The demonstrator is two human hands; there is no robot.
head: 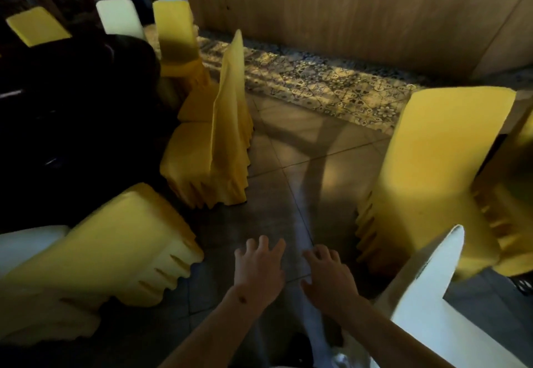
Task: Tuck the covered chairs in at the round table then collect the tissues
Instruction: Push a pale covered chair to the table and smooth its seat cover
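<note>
Both my hands reach forward over the tiled floor, empty, fingers loosely spread: my left hand (259,266) and my right hand (328,276) side by side. A yellow-covered chair (222,142) stands ahead on the left, its seat turned toward the dark round table (72,113). Another yellow-covered chair (115,252) is close at my left, its back toward me. Further yellow chairs (174,38) ring the table's far side. No tissues are visible; the table top is too dark to read.
On the right stand a yellow-covered chair (432,171) and a white-covered chair (424,289), close to my right arm. A white chair (119,17) is at the back. A wooden wall (346,7) closes the far side beyond a patterned floor strip (331,84). An aisle of floor runs between.
</note>
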